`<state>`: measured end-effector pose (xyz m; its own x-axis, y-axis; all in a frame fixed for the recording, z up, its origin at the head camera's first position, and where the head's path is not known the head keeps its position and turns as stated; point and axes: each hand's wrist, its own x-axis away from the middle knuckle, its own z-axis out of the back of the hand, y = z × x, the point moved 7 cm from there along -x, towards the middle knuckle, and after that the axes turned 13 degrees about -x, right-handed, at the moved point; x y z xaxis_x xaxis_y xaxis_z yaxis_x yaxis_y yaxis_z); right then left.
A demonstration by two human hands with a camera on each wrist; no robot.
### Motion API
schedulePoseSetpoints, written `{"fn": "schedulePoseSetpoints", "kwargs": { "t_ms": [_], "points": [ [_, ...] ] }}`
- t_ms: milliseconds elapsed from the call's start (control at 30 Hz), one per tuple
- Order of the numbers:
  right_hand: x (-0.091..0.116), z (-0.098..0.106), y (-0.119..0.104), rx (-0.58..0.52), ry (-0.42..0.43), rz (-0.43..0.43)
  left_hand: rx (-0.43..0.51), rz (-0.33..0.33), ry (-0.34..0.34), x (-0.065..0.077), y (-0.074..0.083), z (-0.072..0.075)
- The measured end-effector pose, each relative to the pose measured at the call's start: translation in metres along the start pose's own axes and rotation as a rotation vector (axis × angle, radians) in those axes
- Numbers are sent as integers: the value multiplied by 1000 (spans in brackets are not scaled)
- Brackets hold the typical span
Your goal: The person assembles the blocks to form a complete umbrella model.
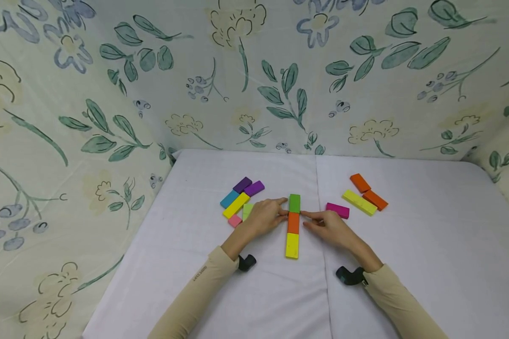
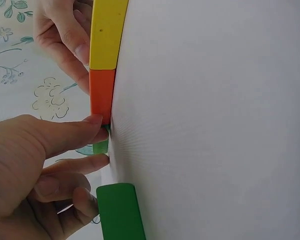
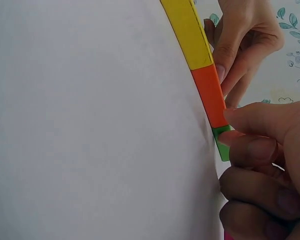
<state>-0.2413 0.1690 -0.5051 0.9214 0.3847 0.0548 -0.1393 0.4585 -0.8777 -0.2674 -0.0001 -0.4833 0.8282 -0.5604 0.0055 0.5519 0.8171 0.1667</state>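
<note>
Three rectangular blocks lie end to end: a green block point(image 1: 294, 203) at the far end, an orange block point(image 1: 293, 223) in the middle and a yellow block point(image 1: 292, 246) nearest the person. My left hand point(image 1: 265, 217) is at their left side, thumb point(image 2: 96, 129) touching near the green-orange joint and index finger beside the green block. From the right, my right hand point(image 1: 332, 228) reaches its index fingertip to the same joint, with the thumb point(image 3: 245, 117) close to the orange block. Its other fingers are curled. Neither hand encloses a block.
Purple, blue, yellow, pink and light green blocks point(image 1: 236, 205) lie left of my left hand, partly hidden by it. A magenta block point(image 1: 337, 210) lies beyond my right hand. Two orange blocks and a pale yellow block point(image 1: 359, 202) lie farther right on the white cloth point(image 1: 246, 301).
</note>
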Motion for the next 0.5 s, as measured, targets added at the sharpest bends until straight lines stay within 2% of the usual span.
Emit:
{"fn": "schedulePoseSetpoints", "kwargs": {
  "t_ms": [167,300,400,500],
  "points": [
    [5,2,-1,0,22,-11,3,-3,20,0,-1,2],
    [13,3,-6,3,49,28,9,-20,47,0,-2,3],
    [23,-4,-14,-3,20,97,29,-39,63,-2,-2,4],
    [33,-17,-21,-8,-51,162,38,-59,67,-3,-1,3]
  ]
}}
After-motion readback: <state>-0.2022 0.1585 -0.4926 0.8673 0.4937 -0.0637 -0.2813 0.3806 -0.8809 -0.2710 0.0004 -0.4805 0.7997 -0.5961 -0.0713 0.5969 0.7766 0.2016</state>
